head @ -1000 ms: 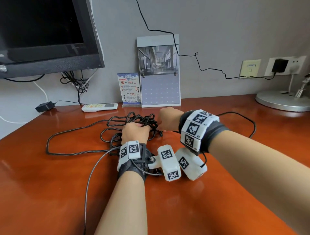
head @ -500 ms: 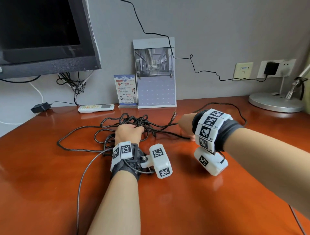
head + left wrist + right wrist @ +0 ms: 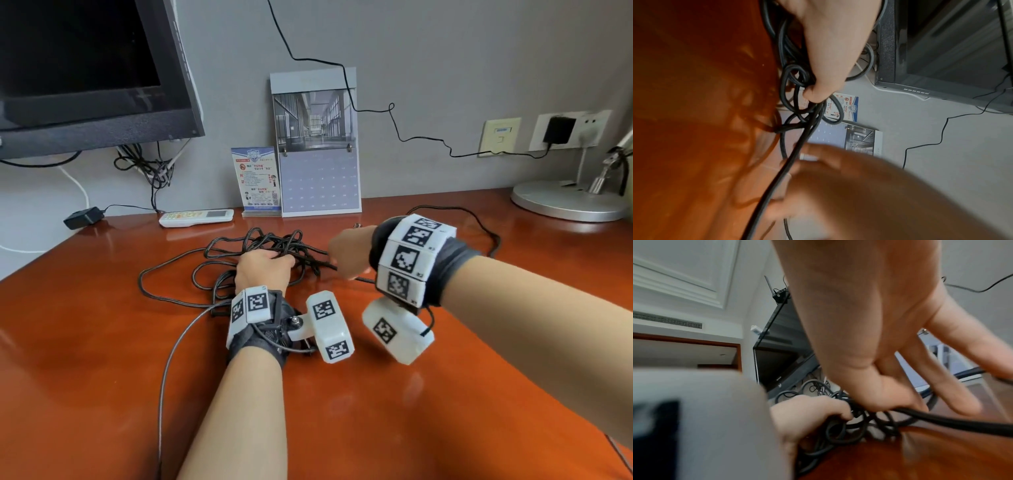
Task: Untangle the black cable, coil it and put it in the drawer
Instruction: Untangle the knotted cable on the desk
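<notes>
Black cable [image 3: 274, 246]: left hand [image 3: 263, 270] clutches tangle, right hand [image 3: 349, 253] pinches strand.

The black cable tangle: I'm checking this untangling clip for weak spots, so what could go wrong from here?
1. The left hand grips the black cable at the clump while the right hand pulls a strand sideways; pulling hard could tighten the knots.
2. Loose loops trail toward the remote and the card stand; a dragged loop might shift them.
3. Another strand runs past the right wrist, where it may snag on the wrist gear.
</notes>
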Demonstrator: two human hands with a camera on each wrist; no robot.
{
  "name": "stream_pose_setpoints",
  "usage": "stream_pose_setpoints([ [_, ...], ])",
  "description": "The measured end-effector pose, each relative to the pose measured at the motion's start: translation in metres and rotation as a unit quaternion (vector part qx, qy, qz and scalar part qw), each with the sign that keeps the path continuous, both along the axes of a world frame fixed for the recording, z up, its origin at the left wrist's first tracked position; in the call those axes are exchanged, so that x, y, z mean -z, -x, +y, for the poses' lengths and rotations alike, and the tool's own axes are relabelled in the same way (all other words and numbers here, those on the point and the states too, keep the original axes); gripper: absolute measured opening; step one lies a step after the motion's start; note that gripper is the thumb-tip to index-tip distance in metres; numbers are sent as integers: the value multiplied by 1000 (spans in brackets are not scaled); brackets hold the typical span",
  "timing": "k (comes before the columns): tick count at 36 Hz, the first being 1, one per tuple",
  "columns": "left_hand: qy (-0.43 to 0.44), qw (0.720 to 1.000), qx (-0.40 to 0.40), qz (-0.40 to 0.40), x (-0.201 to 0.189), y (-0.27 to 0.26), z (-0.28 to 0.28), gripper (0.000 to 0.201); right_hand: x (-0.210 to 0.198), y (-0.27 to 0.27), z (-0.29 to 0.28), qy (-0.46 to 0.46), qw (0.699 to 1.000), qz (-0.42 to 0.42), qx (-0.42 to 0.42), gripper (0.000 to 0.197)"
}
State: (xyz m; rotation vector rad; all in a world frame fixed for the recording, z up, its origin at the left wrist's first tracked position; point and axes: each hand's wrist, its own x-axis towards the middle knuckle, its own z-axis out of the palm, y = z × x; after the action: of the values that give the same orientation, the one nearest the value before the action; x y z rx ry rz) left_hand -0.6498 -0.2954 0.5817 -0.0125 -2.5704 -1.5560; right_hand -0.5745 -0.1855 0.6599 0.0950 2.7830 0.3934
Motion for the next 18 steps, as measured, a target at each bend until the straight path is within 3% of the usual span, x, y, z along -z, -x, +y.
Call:
stream_pose_setpoints([
  [3, 16, 1000, 1, 6, 1, 1, -3, 24, 2, 16, -19, 19, 999, 36, -10, 27],
  [6, 10, 1000, 6, 1, 2, 1, -3, 21, 1, 19, -21, 33, 996, 89, 8, 14],
  [8, 9, 1000, 12, 2, 2, 1, -3, 14, 1, 17, -18, 44, 994, 94, 24, 17],
  [10, 4, 1000, 10, -1, 2, 1, -3, 7, 1, 13, -14, 42, 996, 65, 38, 20],
  [13, -15, 1000, 10, -6, 1, 0, -3, 20, -2, 4, -7, -9, 999, 2, 34, 29],
  [18, -15, 1000, 4, -6, 2, -1, -1, 16, -1, -10, 3, -99, 993, -57, 24, 35],
])
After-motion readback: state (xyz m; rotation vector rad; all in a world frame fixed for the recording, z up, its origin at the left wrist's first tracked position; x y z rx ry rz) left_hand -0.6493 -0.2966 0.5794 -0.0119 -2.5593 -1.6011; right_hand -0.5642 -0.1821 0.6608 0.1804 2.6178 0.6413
